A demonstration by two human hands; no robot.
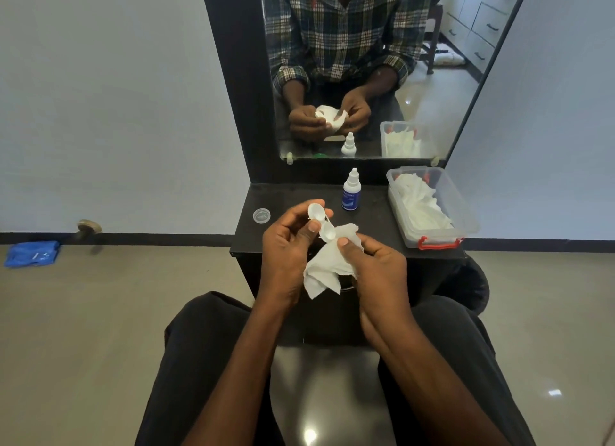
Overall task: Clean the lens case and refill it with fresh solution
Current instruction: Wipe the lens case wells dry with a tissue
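Both forearms reach forward from the lap and meet over the near edge of the dark bench (pixel 372 219). The right hand (pixel 376 266) is curled, its fingers (pixel 346 246) closed on a crumpled white tissue (pixel 327 267) that hangs down between the two hands, the thumb pressing the tissue against the nearer cup. The left hand (pixel 288 246) is turned palm-inward, its fingers (pixel 307 209) gripping the white lens case (pixel 320 222), thumb on the bridge between the two open cups. The case is held tilted above the bench, touching the tissue.

Farther back on the bench, a clear round cap (pixel 261 215) lies to the left. A small solution bottle (pixel 351 191) stands upright near the mirror (pixel 432 79). At right sits a clear plastic box (pixel 466 219) holding white tissues.
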